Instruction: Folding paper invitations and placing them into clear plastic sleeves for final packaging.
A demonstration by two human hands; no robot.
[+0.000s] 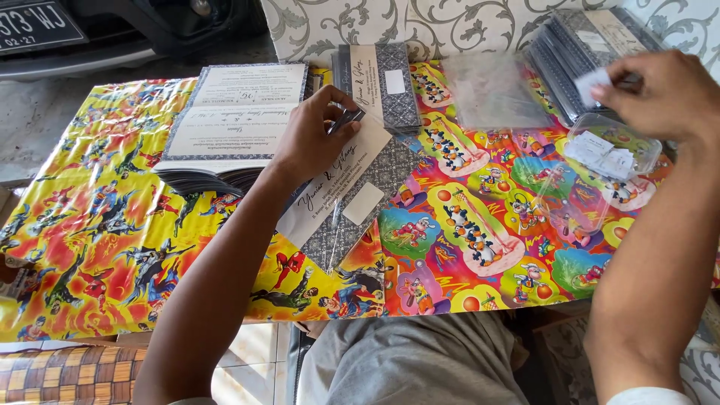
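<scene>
Left hand (311,135), centre frame, pinching top edge of sleeved card (341,191) lying diagonal on table (97,225), lower end overhanging near edge. Right hand (656,94), upper right, fingers closed narrow on small white label (592,84) above clear tub (611,146) of more labels. Risks, prob.: label sticking crooked or curling onto fingers w/ hurried placement; card sliding off slick wrap if pinch loosens; tub tipping if wrist knocks it.

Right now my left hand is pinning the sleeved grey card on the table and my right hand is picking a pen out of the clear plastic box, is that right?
Not quite. The left hand does pin the sleeved grey card, but the right hand, above the clear plastic box, holds a small white paper slip, not a pen, as the head view shows.
</scene>
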